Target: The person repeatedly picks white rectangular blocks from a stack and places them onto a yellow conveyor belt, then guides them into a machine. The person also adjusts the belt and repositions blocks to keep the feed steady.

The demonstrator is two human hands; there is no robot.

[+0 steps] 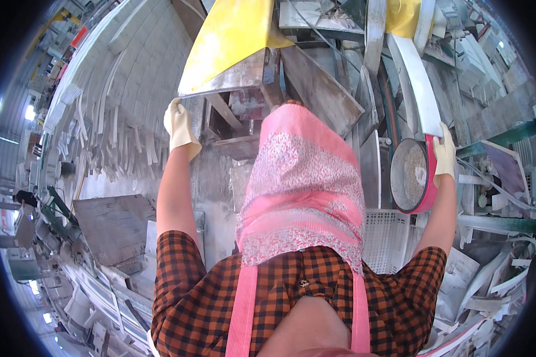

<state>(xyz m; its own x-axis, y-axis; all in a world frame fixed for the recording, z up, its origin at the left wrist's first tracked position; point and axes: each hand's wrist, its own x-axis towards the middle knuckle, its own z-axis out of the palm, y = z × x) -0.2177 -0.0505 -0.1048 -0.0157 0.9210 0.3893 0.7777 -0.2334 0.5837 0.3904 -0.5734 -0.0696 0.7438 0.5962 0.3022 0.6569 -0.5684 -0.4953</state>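
Both my hands wear cream gloves. My left hand (178,122) is at the near left corner of a wooden worktable (235,80), which is partly covered by a yellow sheet (229,35). Its fingers are curled against that corner; whether they grip it or only rest there is hard to see. Over on the right, my right hand (445,156) closes round the near end of a long white strip (421,89). Just below that end, a round thing with a pink-red rim and a dusty grey face (408,172) stands beside the hand.
Tall stacks of long white boards (131,65) fill the left side. A worn brown board (116,223) leans at lower left. Near the pink apron (304,154) a white perforated crate (387,235) stands at right. Green metal bars (503,225) cross the far right.
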